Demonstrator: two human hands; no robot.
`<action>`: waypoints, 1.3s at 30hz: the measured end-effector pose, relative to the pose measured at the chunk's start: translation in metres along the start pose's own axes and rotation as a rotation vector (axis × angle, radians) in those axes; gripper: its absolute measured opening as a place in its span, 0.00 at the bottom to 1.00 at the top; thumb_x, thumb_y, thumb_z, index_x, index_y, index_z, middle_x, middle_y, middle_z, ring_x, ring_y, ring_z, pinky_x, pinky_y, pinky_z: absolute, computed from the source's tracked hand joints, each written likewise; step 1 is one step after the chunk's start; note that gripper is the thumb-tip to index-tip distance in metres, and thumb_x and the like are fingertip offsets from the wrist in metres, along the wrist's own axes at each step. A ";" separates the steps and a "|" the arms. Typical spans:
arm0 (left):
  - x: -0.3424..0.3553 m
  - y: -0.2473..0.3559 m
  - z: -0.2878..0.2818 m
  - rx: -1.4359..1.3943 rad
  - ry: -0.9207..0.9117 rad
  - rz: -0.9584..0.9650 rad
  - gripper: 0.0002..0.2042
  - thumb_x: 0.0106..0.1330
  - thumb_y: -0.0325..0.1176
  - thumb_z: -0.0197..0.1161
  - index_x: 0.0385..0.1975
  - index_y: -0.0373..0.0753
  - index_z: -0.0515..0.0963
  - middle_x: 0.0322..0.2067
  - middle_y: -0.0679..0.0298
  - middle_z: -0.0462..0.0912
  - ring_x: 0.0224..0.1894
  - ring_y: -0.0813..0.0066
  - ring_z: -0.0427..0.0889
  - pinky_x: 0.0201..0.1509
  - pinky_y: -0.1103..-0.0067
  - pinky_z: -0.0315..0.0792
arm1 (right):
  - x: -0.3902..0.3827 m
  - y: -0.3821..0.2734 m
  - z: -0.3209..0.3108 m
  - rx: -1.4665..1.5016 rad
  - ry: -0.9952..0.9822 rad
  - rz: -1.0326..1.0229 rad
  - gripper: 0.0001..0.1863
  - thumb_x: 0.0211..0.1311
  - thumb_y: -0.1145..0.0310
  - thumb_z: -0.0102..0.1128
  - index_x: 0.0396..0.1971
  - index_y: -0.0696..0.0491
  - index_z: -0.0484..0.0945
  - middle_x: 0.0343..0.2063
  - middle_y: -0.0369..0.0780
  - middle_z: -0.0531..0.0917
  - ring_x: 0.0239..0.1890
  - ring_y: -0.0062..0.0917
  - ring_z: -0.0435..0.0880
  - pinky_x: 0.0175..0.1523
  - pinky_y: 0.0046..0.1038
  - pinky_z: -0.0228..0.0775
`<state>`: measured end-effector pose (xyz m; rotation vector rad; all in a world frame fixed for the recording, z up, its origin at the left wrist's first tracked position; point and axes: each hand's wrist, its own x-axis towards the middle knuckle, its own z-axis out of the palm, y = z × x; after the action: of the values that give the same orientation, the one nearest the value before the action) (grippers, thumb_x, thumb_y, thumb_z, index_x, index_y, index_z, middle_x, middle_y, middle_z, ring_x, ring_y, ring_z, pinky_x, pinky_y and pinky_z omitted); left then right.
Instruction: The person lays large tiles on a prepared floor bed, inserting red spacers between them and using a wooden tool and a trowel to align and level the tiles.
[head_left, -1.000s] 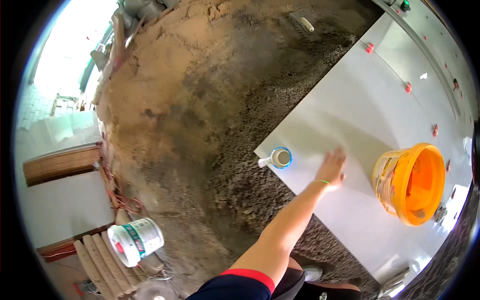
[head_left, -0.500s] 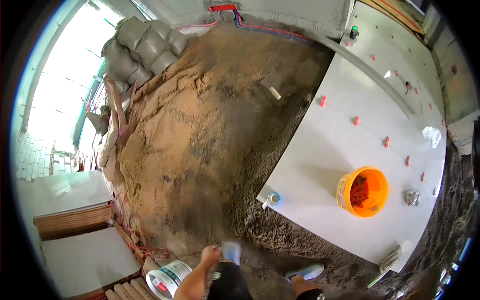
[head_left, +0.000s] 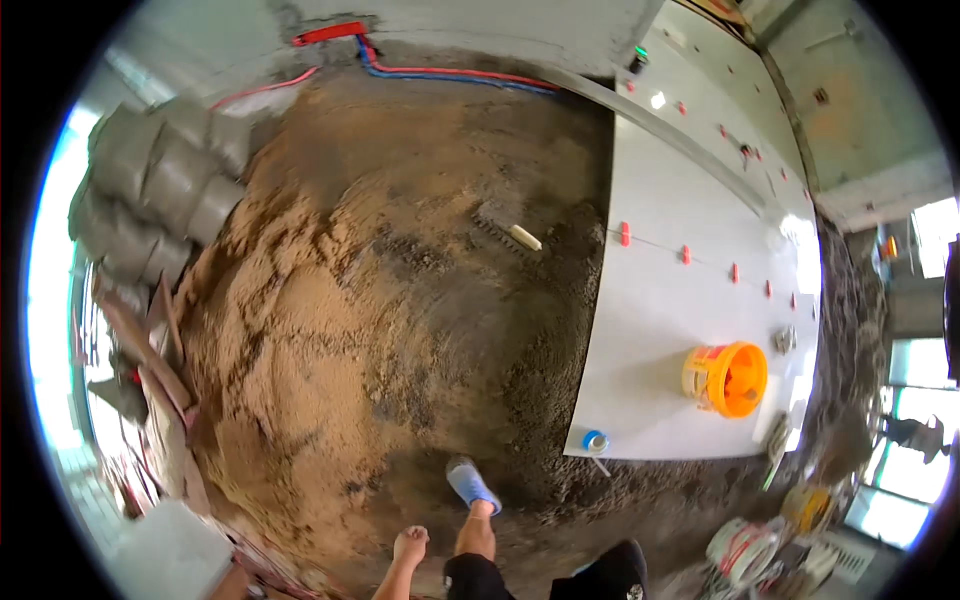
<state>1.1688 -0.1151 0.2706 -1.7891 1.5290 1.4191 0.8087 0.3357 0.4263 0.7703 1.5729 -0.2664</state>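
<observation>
My left hand [head_left: 410, 548] hangs low over the sandy ground beside my leg. Its fingers are curled in, and nothing shows in them. No part of my right hand is in the picture. My foot in a light blue-grey shoe [head_left: 472, 484] is on the ground near the left hand. Farther off, a notched trowel with a pale handle [head_left: 525, 238] lies on the dark mortar. To the right stretch large pale tiles [head_left: 640, 330]. On them stands an orange bucket [head_left: 708, 378] with orange-red pieces inside, and a small blue-and-white container [head_left: 595, 442] sits at the near corner.
Red levelling wedges [head_left: 626, 234] stand in rows along the tile joints. A long straightedge [head_left: 680, 140] lies across the tiles. Full grey sacks [head_left: 165, 170] are piled at the left behind heaped sand [head_left: 280, 380]. Red and blue pipes [head_left: 450, 76] follow the wall. Buckets [head_left: 742, 550] stand lower right.
The view has swung right and I have stepped forward. The white bucket by my left arm has left the picture. My left hand still hangs at my side.
</observation>
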 end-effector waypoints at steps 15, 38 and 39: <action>0.312 0.436 -0.136 0.327 -0.182 0.435 0.20 0.69 0.43 0.61 0.51 0.34 0.78 0.46 0.52 0.85 0.50 0.61 0.84 0.56 0.72 0.74 | -0.038 -0.194 0.252 0.172 -0.223 0.128 0.20 0.58 0.53 0.68 0.40 0.56 0.86 0.28 0.36 0.84 0.31 0.20 0.81 0.36 0.26 0.74; 0.544 0.700 0.057 1.643 -0.603 1.293 0.16 0.68 0.29 0.53 0.54 0.37 0.68 0.45 0.52 0.80 0.51 0.54 0.79 0.53 0.59 0.73 | -0.098 -0.594 0.400 1.272 0.215 -0.120 0.26 0.49 0.78 0.62 0.52 0.51 0.73 0.26 0.31 0.73 0.23 0.14 0.71 0.26 0.21 0.66; 0.545 0.704 0.057 1.675 -0.621 1.311 0.14 0.68 0.30 0.53 0.53 0.38 0.69 0.44 0.53 0.80 0.51 0.54 0.80 0.53 0.59 0.73 | -0.086 -0.615 0.401 1.314 0.270 -0.152 0.26 0.49 0.78 0.62 0.52 0.51 0.74 0.27 0.30 0.73 0.23 0.14 0.70 0.27 0.20 0.66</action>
<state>0.4558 -0.5723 -0.0080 0.6698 2.2263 0.3067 0.7488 -0.3851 0.2750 1.7209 1.5943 -1.4333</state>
